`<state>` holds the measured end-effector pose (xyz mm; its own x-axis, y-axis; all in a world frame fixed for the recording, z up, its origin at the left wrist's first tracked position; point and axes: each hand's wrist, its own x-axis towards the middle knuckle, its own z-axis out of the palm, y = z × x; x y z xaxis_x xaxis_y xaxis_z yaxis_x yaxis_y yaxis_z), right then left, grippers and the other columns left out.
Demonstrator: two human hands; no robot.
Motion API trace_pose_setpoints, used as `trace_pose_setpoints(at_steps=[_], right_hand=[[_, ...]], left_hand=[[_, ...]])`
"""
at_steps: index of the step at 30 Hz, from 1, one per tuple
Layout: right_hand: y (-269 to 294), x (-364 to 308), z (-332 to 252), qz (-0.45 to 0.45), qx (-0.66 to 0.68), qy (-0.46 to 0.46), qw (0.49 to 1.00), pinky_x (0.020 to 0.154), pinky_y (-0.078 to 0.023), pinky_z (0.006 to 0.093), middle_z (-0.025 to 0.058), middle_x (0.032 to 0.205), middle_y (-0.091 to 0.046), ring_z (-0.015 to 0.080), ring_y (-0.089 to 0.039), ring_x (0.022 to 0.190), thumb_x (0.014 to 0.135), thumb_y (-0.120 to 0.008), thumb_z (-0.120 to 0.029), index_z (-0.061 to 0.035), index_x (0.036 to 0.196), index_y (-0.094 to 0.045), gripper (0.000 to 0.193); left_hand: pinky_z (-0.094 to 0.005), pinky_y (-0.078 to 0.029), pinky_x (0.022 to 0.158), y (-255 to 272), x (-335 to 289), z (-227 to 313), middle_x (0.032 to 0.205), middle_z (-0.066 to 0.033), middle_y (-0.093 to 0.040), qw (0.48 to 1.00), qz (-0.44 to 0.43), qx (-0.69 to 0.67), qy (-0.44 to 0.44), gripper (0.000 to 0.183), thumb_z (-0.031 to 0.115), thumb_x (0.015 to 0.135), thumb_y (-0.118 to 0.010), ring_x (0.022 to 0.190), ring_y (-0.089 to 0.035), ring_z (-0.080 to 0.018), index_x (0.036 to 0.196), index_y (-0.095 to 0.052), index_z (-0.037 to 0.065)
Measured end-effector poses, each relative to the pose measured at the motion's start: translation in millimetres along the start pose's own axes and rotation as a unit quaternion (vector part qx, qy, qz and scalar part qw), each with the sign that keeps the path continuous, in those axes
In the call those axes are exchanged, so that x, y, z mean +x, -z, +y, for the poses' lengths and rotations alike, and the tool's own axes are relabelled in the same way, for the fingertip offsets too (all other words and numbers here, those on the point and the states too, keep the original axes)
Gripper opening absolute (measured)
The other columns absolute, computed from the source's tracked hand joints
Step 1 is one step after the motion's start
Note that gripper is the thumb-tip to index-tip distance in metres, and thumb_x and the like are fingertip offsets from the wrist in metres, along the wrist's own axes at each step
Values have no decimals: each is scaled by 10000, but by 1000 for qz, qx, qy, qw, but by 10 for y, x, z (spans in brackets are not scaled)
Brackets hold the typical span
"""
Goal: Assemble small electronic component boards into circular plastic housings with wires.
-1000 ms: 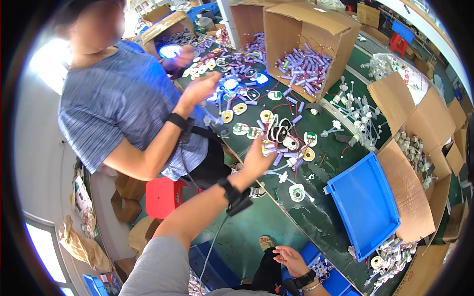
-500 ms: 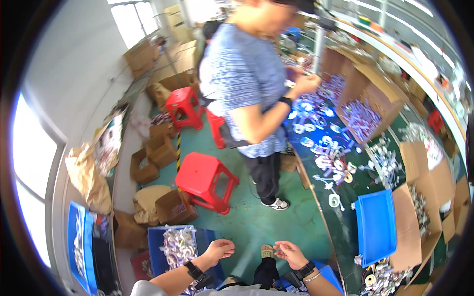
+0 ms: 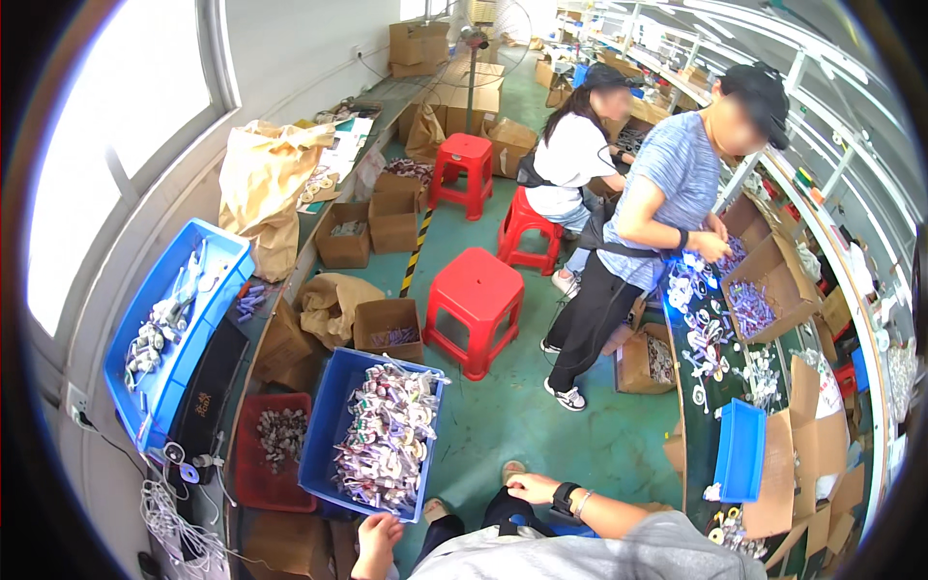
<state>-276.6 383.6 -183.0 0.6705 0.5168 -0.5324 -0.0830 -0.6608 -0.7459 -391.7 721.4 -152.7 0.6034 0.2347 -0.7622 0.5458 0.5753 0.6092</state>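
Just off the near rim of a deep blue bin [image 3: 322, 425] is my left hand [image 3: 379, 536], its fingers curled in; no object shows in it, and I cannot tell whether it touches the rim. Heaped in that bin are small white and purple parts with short wires [image 3: 387, 435]. My right hand [image 3: 532, 488] is held in front of my body, above my legs, its fingers drawn together with nothing visible in them. A dark band and a bracelet circle the right wrist.
Left of the bin are a red crate [image 3: 271, 493] of small parts and a tilted blue tray [image 3: 208, 319]. Ahead stands a red stool [image 3: 476, 300]. A co-worker in blue [image 3: 667, 184] stands at the green workbench [image 3: 701, 425]; another in white [image 3: 570, 164] sits behind.
My view has swung left and up, bringing the bin fully into sight and a second co-worker out from behind the first. My hands' fingers have curled in.
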Motion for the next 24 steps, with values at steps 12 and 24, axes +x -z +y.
trace_pose_setpoints(at_steps=[12,24], right_hand=[[1125,-308,864,240,-61,-62,967,730,-452,363,139,863,-617,266,-579,788,745,-578,-247,-32,866,-602,248],[3843,-1494,928,625,157,-115,756,481,-437,353,131,626,-583,238,-562,528,772,-501,-190,-81,1008,-564,267]], left_hand=[[-302,-442,654,1256,331,-43,877,-84,-539,997,-72,-27,11,92,96,846,-479,787,-519,-188,898,-526,35],[-295,-413,609,-588,706,909,803,-59,-499,962,-246,106,48,77,128,850,-477,720,-492,-170,856,-519,64]])
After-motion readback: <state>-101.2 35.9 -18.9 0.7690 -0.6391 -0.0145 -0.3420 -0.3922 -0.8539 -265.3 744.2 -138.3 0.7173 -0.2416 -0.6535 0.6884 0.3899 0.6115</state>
